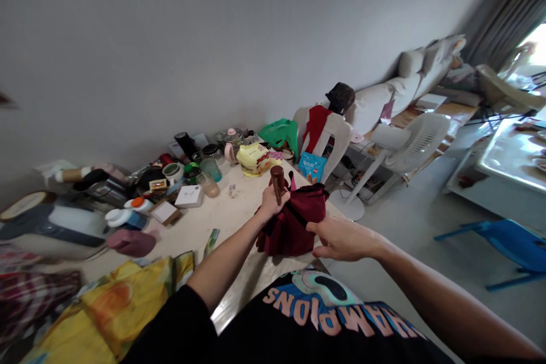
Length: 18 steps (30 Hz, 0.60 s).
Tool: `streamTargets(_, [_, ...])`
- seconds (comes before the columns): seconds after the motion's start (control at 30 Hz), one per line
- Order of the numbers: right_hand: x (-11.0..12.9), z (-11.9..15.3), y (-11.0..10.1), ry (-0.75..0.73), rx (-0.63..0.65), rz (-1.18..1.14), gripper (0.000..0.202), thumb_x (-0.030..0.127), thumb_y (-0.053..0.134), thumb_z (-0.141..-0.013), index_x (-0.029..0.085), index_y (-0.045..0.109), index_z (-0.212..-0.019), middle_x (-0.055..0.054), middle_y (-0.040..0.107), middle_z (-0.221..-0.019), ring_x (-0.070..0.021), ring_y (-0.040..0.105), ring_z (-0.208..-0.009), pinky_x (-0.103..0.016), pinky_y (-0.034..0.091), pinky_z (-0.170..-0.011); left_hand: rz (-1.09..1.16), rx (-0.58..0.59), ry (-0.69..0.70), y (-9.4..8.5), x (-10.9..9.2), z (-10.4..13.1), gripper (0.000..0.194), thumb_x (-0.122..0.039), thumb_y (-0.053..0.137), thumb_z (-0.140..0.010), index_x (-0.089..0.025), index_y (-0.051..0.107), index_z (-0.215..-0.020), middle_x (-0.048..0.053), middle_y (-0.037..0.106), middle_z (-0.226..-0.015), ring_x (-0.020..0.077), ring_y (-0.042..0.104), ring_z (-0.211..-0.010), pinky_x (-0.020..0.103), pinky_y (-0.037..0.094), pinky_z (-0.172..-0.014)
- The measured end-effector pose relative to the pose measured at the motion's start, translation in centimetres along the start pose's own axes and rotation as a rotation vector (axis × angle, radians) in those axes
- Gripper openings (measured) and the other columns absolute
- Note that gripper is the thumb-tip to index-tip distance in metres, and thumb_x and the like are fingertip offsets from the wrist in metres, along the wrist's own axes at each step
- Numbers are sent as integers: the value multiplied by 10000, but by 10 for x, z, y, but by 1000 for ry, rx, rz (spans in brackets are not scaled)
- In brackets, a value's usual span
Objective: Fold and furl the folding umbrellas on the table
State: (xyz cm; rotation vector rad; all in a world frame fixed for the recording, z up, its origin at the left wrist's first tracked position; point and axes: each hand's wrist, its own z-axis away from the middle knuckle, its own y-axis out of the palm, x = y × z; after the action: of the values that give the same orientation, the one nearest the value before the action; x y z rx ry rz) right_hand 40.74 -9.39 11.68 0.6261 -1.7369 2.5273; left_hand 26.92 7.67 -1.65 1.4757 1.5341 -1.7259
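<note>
A dark red fabric bag (294, 224) stands at the table's right front corner, close to my body. My left hand (273, 203) is closed round a brown handle-like object (277, 181) that sticks up at the bag's upper left. At the bag's right side is my right hand (335, 237), its index finger against the fabric and the thumb lower down, apart from the finger. Between those two fingertips I make out nothing held. The bag's inside is hidden from view.
Jars and cups, a white box (189, 197) and a yellow package (255, 159) crowd the table's (232, 213) back and left. Yellow cloth (123, 304) covers the front left. A white chair (336, 151), a standing fan (420, 139) and a blue stool (514, 244) are at the right.
</note>
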Motion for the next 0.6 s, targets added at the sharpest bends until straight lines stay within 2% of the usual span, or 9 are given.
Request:
streamTargets(0.07, [-8,4,-5,-11,-39,-106,130,267,627,-815,194,651,-920,-40,680,-799,-175,621,-744,-258,403,-644,11,2,5,-1,-1,1,48,-199,663,-704,-172,651,-742,3,656,-682,162,622,-677,272,473,-682])
streamTargets(0.13, [-24,-1,-8,30,-162,-147,117,249,574,-860,193,657,-921,-30,669,-821,-154,604,-736,-255,415,-673,25,5,9,-4,-2,2,49,-193,671,-695,-170,650,-732,2,651,-677,162,618,-676,269,472,-679])
streamTargets(0.23, [-50,-21,-1,116,-345,-30,216,223,607,-839,174,663,-1042,-85,634,-991,-200,578,-897,-303,436,-788,50,18,17,-7,-2,3,52,-191,676,-685,-171,645,-721,-1,647,-682,158,611,-675,261,470,-664])
streamTargets(0.27, [-57,-28,3,98,-361,22,271,209,642,-810,173,665,-1077,-108,606,-1061,-228,548,-977,-334,431,-846,57,25,20,-8,-2,3,52,-193,675,-684,-170,644,-718,-3,643,-675,155,607,-666,258,467,-653])
streamTargets(0.3, [-63,-34,8,66,-342,64,254,198,672,-783,171,686,-1035,-120,585,-1098,-247,521,-1015,-362,421,-889,63,33,23,-8,-1,3,49,-194,672,-684,-170,644,-716,-5,637,-664,153,602,-655,256,463,-642])
streamTargets(0.4, [-72,-36,15,-64,-241,97,33,188,699,-761,155,698,-763,-127,562,-1114,-258,489,-1024,-396,406,-934,75,43,33,-10,2,3,51,-193,666,-681,-167,641,-718,-5,625,-649,149,588,-633,253,454,-620])
streamTargets(0.47, [-77,-25,12,-120,-236,63,133,193,691,-775,148,657,-654,-123,560,-1102,-250,490,-1020,-388,410,-926,83,33,40,-12,5,3,51,-195,659,-684,-166,636,-719,2,633,-673,149,589,-650,256,458,-635])
streamTargets(0.6, [-89,-6,-1,-157,-305,-52,180,241,617,-848,157,642,-690,-90,593,-931,-202,534,-891,-330,432,-820,92,28,53,-15,8,3,55,-215,651,-703,-168,637,-728,12,646,-702,151,595,-676,262,473,-667])
